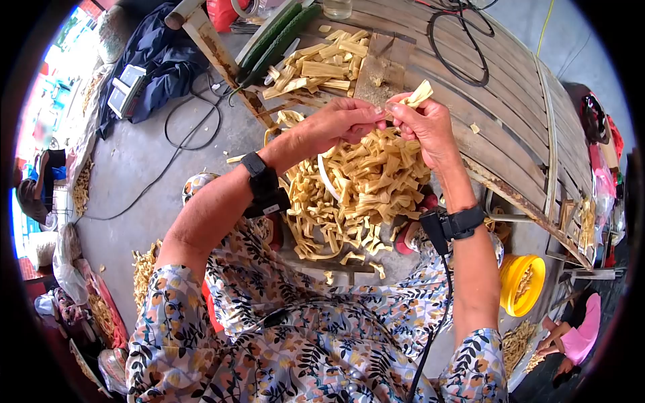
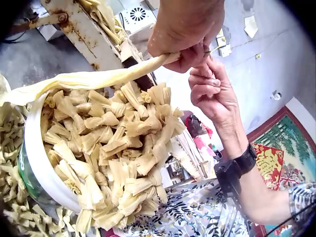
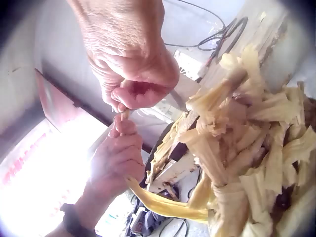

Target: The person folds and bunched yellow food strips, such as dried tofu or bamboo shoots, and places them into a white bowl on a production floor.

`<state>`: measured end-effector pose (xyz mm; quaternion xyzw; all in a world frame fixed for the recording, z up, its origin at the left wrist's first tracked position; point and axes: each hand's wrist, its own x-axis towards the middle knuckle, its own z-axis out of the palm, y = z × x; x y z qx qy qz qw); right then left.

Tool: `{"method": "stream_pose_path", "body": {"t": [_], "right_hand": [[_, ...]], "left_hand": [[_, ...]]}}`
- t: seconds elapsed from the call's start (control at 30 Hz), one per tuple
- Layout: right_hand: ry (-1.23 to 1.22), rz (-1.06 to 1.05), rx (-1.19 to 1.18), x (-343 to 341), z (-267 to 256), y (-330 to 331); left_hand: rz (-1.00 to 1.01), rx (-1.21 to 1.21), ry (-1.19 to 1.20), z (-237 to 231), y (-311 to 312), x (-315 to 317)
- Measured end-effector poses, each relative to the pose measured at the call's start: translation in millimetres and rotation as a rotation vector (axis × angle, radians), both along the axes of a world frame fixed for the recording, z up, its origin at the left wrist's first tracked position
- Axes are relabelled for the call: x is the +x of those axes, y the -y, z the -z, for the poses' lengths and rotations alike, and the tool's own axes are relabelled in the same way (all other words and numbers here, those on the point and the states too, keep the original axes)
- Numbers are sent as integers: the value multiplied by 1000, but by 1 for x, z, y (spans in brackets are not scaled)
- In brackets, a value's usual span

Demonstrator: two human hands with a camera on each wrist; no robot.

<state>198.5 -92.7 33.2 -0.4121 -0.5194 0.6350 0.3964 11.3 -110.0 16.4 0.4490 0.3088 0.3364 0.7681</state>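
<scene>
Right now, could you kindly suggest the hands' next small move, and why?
Probably ease them slightly apart: the left hand and right hand pinch close together, a tofu-skin strip trails from the left, and the tofu-skin knots piled below look pulled snug.

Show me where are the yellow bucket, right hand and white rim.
Yellow bucket (image 1: 508, 285), head view: its side wall.
Right hand (image 1: 430, 127), head view: its middle.
White rim (image 2: 36, 153), left wrist view: its left part.
</scene>
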Motion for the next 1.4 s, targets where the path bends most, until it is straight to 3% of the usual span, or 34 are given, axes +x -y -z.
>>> {"method": "stream_pose_path", "body": {"t": [0.17,0.27,0.3,0.47,0.7,0.9,1.0,1.1,1.17,1.23,1.27,1.37,1.4], "right_hand": [[-88,74,-53,2,-5,-3],[-93,138,-76,-1,-4,-10],[-92,169,-74,-3,-6,-16],[-173,269,51,-2,-5,-54],[-253,421,32,-10,24,-89],[-268,448,20,-12,34,-99],[-111,439,90,-14,49,-102],[434,550,273,-4,66,-102],[359,451,192,7,60,-93],[247,287,123,11,19,-67],[380,104,123,19,9,-61],[483,-124,384,22,-31,-23],[440,-98,383,23,-30,-19]], "left_hand": [[20,13,3,2,-9,-9],[1,198,-215,-7,-16,-13],[-25,384,-306,-12,-18,-16],[-309,712,-617,-13,-52,-24],[-530,802,-691,9,-95,-9],[-547,665,-708,21,-109,-5],[-588,748,-697,37,-116,-5],[-724,784,-788,47,-113,-4],[-637,723,-725,38,-104,-13],[-517,690,-601,14,-79,-14],[-447,618,-618,7,-66,-14],[-301,702,-595,-1,-42,-11],[-281,738,-535,-2,-37,-8]]}}
